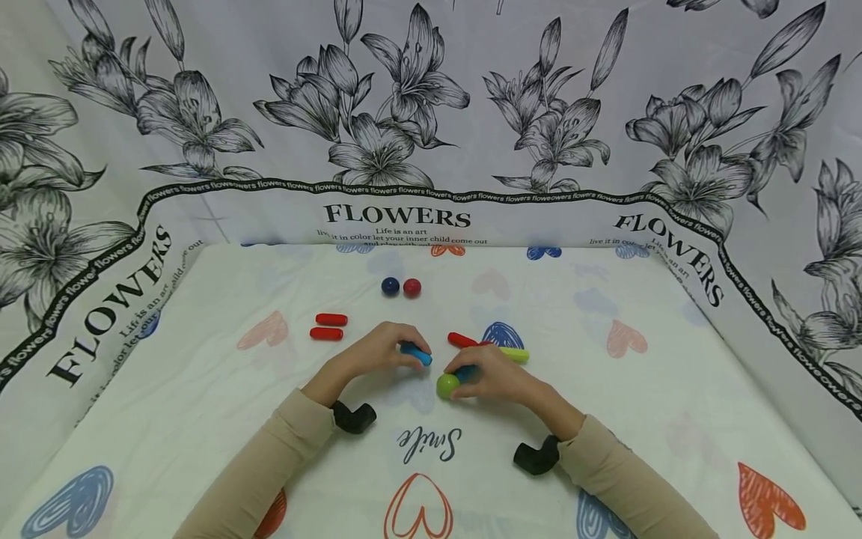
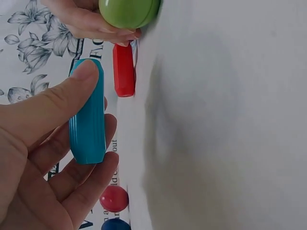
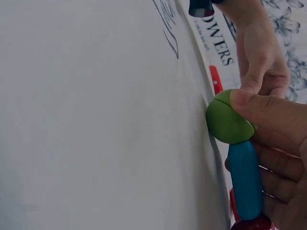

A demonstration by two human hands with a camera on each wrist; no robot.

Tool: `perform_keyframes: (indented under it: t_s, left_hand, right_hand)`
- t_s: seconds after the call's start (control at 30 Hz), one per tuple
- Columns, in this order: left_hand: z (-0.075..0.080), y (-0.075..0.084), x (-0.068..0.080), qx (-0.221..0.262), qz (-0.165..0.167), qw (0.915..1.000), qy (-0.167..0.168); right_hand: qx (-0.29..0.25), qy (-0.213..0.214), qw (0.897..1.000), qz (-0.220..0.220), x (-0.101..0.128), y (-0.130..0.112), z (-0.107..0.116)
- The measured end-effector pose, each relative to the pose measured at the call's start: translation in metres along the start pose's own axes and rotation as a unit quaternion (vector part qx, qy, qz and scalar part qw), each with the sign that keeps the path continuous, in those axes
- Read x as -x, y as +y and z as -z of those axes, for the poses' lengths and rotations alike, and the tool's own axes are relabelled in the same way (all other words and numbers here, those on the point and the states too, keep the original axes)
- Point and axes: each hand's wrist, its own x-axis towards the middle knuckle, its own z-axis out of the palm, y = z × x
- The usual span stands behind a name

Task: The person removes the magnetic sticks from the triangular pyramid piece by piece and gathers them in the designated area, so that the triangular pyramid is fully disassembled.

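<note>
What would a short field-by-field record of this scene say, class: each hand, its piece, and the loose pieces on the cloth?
left hand: grips a blue rod
right hand: holds a green ball joined to a second blue rod
loose rods: two red rods, yellow-green rod
loose balls: dark blue ball, red ball
surface: heart-printed cloth

We see the left hand (image 1: 380,352) gripping a blue rod (image 1: 416,353) just above the desk (image 1: 202,419). The right hand (image 1: 494,374) holds a green ball (image 1: 446,385). Beyond them lie two red rods (image 1: 328,326), a dark blue ball (image 1: 390,285) and a red ball (image 1: 412,287).
</note>
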Motion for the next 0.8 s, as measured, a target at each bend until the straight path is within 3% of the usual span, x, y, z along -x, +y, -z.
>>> perform_keyframes:
  t_s: [0.5,0.8]
  left_hand:
    - [0.006,0.001,0.022,-0.026,0.008,0.9989,0.037]
    - [0.01,-0.003,0.038,-0.024,0.035,0.9974,0.058]
  right_hand:
    - [0.031,0.049,0.998,-0.021,-0.006,-0.01,-0.007]
    - [0.036,0.036,0.998,-0.047,-0.007,-0.013,-0.006]
